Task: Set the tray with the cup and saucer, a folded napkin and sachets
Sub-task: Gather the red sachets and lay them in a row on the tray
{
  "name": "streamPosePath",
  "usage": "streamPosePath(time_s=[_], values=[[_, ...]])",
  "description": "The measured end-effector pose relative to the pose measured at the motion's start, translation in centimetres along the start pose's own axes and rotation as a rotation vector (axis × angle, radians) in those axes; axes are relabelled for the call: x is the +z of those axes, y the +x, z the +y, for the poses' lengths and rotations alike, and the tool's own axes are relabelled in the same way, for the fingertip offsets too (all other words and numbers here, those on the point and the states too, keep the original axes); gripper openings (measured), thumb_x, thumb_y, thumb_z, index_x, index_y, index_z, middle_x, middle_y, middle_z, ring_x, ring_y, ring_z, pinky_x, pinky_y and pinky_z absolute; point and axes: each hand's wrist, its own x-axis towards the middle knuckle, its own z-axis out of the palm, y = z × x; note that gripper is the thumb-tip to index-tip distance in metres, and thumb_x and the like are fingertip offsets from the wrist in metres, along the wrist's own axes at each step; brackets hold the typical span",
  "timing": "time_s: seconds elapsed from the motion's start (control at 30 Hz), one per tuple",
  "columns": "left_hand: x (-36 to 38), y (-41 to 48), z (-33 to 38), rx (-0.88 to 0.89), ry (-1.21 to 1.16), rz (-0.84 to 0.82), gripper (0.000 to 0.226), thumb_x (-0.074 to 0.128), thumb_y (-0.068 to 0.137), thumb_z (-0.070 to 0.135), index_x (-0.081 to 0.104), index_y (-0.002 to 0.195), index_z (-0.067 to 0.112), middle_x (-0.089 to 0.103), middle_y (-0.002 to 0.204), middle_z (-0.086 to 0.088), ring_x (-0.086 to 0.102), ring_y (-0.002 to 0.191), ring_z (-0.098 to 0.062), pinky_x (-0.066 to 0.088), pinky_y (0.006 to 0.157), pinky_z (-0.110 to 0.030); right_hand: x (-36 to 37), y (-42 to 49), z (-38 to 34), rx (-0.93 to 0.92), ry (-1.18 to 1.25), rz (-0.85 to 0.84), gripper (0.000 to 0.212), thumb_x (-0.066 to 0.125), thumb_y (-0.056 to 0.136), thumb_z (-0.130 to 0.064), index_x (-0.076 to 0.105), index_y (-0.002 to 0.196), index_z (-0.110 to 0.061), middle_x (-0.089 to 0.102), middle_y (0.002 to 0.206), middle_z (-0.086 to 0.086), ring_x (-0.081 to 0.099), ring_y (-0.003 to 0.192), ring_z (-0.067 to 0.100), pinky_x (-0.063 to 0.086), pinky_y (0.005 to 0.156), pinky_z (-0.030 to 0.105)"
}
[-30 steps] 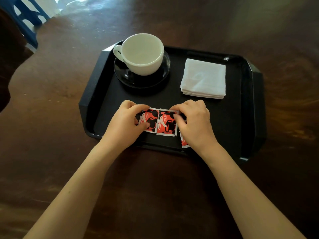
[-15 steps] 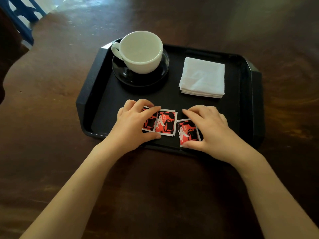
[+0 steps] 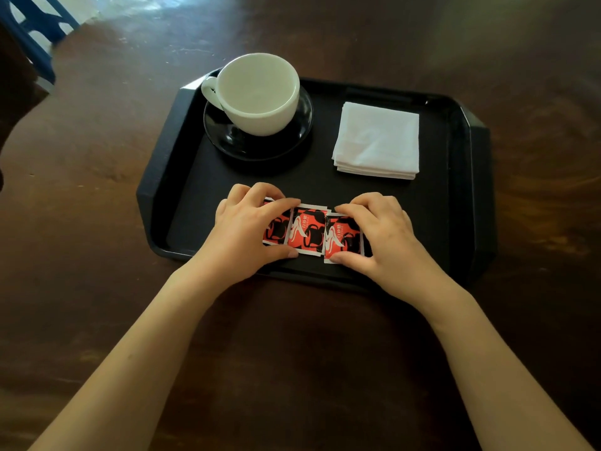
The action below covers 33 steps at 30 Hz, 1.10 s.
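Observation:
A black tray (image 3: pixel 162 190) lies on the dark wooden table. At its back left a white cup (image 3: pixel 260 92) stands upright on a black saucer (image 3: pixel 302 125). A folded white napkin (image 3: pixel 379 141) lies at the back right. Three red-and-black sachets lie flat in a row near the tray's front edge. My left hand (image 3: pixel 244 236) pinches the left sachet (image 3: pixel 276 231) between thumb and fingers. The middle sachet (image 3: pixel 307 231) lies between both hands. My right hand (image 3: pixel 380 242) pinches the right sachet (image 3: pixel 343 237), which touches the middle one.
A blue chair frame (image 3: pixel 35 30) shows at the top left beyond the table's edge. Dark table surface (image 3: pixel 292 353) surrounds the tray on all sides, with my forearms crossing it in front.
My right hand has slid the right sachet leftwards and up until it lines up against the middle one. My left hand has stayed on the left sachet.

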Motion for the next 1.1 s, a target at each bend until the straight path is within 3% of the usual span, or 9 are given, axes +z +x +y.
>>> streamPosePath(time_s=[0.47, 0.7, 1.1], values=[[-0.4, -0.1, -0.2, 0.018, 0.008, -0.003, 0.086, 0.074, 0.068, 0.045, 0.03, 0.141, 0.031, 0.036, 0.14, 0.004, 0.024, 0.125, -0.021, 0.023, 0.105, -0.043, 0.5, 0.4, -0.7, 0.024, -0.126, -0.026, 0.089, 0.058, 0.072, -0.063, 0.023, 0.144, -0.023, 0.033, 0.13, -0.001, 0.023, 0.12, 0.015, 0.024, 0.101, 0.034], [-0.4, 0.0, -0.9, 0.015, -0.003, -0.003, 0.081, 0.075, 0.069, 0.042, 0.035, 0.139, 0.031, 0.039, 0.139, 0.005, 0.028, 0.123, -0.022, 0.024, 0.103, -0.041, 0.6, 0.6, -0.9, 0.038, -0.136, 0.018, 0.079, 0.063, 0.072, -0.058, 0.036, 0.138, -0.021, 0.036, 0.126, 0.0, 0.027, 0.117, 0.017, 0.025, 0.099, 0.035], [-0.4, 0.4, -0.9, 0.054, 0.001, -0.007, 0.085, 0.074, 0.065, 0.051, 0.035, 0.139, 0.032, 0.038, 0.138, 0.006, 0.027, 0.124, -0.023, 0.023, 0.103, -0.041, 0.8, 0.3, -1.3, 0.069, -0.18, 0.016, 0.083, 0.058, 0.077, -0.058, 0.029, 0.142, -0.016, 0.034, 0.128, 0.002, 0.026, 0.119, 0.019, 0.025, 0.102, 0.035]])
